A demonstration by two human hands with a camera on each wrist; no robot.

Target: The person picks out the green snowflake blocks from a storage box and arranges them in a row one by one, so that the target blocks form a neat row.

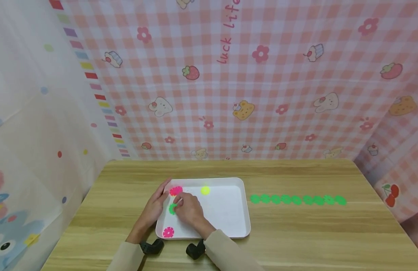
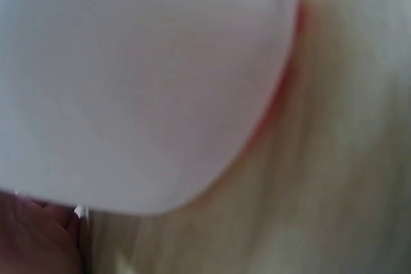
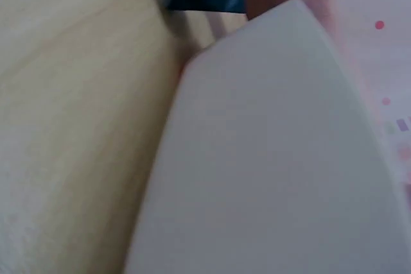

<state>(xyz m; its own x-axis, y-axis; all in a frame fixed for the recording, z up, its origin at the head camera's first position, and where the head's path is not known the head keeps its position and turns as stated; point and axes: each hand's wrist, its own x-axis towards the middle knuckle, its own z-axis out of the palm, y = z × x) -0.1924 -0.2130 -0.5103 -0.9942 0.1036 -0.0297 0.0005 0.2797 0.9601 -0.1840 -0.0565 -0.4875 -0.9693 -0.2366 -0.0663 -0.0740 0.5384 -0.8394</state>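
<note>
A shallow white tray (image 1: 226, 214) lies on the wooden table. My left hand (image 1: 154, 207) holds its left side, the thumb over the rim near the back corner. Over the tray's left part, my right hand (image 1: 188, 209) has its fingers curled at a green notched disc (image 1: 172, 209) and pinches it. Pink notched discs (image 1: 176, 191) sit at the back left of the tray, and a pink notched disc (image 1: 168, 232) lies at its front left. Toward the back is a yellow disc (image 1: 205, 190). Both wrist views are mostly filled by the tray's blurred wall (image 2: 141, 94).
A row of several green notched discs (image 1: 285, 199) runs across the table (image 1: 314, 233) to the right of the tray. Black wrist-worn devices (image 1: 195, 249) sit close to the tray's front edge. A checked pink cloth (image 1: 209, 94) hangs behind the table.
</note>
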